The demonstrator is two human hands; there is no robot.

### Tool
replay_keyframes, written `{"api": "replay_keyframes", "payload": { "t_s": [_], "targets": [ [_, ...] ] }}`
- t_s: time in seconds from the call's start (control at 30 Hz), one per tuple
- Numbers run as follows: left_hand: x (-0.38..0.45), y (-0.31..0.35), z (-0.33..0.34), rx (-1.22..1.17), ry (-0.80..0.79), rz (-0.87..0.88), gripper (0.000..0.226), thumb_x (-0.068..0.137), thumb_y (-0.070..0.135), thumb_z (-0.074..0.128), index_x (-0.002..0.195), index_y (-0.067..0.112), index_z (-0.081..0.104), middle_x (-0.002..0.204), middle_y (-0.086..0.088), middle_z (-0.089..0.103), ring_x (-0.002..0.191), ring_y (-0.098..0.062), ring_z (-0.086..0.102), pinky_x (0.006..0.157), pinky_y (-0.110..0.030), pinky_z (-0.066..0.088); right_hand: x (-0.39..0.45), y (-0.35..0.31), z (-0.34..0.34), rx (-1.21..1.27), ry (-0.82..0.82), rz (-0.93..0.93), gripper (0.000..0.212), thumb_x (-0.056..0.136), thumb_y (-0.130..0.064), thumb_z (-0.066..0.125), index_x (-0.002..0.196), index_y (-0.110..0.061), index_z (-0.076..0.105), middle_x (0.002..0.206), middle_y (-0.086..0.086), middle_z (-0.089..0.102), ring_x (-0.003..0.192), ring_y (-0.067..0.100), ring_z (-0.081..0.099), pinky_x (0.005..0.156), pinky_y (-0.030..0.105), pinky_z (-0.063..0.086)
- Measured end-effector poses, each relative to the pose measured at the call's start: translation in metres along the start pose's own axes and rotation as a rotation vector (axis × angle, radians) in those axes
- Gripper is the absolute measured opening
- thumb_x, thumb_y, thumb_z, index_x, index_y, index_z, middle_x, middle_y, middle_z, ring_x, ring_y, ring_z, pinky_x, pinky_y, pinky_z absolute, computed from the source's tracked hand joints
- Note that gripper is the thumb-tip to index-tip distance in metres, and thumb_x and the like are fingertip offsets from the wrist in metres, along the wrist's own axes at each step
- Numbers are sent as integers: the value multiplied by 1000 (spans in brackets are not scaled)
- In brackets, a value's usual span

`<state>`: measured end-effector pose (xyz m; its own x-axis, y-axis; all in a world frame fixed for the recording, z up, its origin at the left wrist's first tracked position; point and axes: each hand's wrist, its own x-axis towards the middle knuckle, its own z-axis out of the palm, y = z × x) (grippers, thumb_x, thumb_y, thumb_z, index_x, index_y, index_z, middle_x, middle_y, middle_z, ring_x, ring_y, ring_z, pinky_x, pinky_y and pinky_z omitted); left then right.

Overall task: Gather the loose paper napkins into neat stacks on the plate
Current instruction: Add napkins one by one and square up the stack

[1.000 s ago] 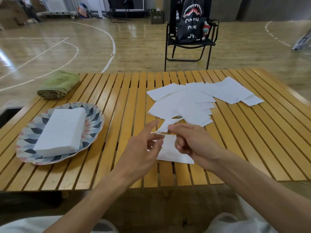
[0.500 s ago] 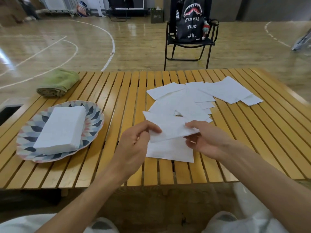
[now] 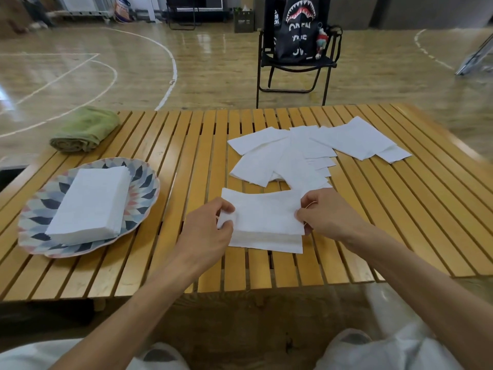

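A white paper napkin point(image 3: 264, 212) is stretched flat between my hands, just above a small pile of napkins point(image 3: 266, 240) near the table's front edge. My left hand point(image 3: 206, 232) pinches its left end, my right hand point(image 3: 324, 216) pinches its right end. Farther back, several loose napkins point(image 3: 306, 153) lie scattered and overlapping. At the left, a patterned plate point(image 3: 141, 182) carries a neat stack of napkins point(image 3: 90, 204).
The slatted wooden table point(image 3: 186, 161) bears a rolled green towel point(image 3: 85, 129) at its back left corner. A black folding chair point(image 3: 296, 62) with a dark bag stands behind the table on the gym floor.
Both hands lifted a napkin from the loose heap, spread it wide and brought it down over the small front pile.
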<state>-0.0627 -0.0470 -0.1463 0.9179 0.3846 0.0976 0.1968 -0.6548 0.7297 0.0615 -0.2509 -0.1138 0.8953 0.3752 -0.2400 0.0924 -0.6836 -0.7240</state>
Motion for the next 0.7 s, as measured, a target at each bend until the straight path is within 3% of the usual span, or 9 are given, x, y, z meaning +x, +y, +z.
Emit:
{"api": "replay_keyframes", "payload": {
  "t_s": [0.07,0.23,0.4,0.5,0.7],
  "targets": [
    [0,0,-1,42,16,14,22,96,21,58,104,40,52,97,23,54,86,-3,59,56,-5,43,0,1,1,-39,-13,6,6,89,-10,64,87,-14,68,80,4,75,68,17,73,76,37,62],
    [1,1,-3,84,45,22,18,97,18,57,100,36,56,90,24,51,84,3,52,62,5,37,0,2,4,-134,-43,3,3,87,-12,65,87,-15,67,90,3,72,78,19,73,79,41,62],
    [2,-1,-1,129,19,8,17,98,20,57,100,37,57,95,17,54,91,-6,53,55,-3,39,-1,1,5,-197,-81,20,5,87,-11,67,83,-13,64,85,4,71,64,14,71,54,22,55],
    [2,-5,3,149,-4,12,16,98,20,57,99,36,57,96,17,56,91,-6,54,64,-5,36,0,2,7,-215,-87,37,6,88,-12,68,85,-12,63,85,4,70,59,12,70,47,16,47],
    [3,-9,6,208,-17,44,10,96,23,60,96,33,59,86,20,54,81,-3,54,71,-16,43,2,4,7,-256,-91,22,8,88,-16,70,87,-12,63,81,3,72,64,15,73,65,29,62]
  ]
}}
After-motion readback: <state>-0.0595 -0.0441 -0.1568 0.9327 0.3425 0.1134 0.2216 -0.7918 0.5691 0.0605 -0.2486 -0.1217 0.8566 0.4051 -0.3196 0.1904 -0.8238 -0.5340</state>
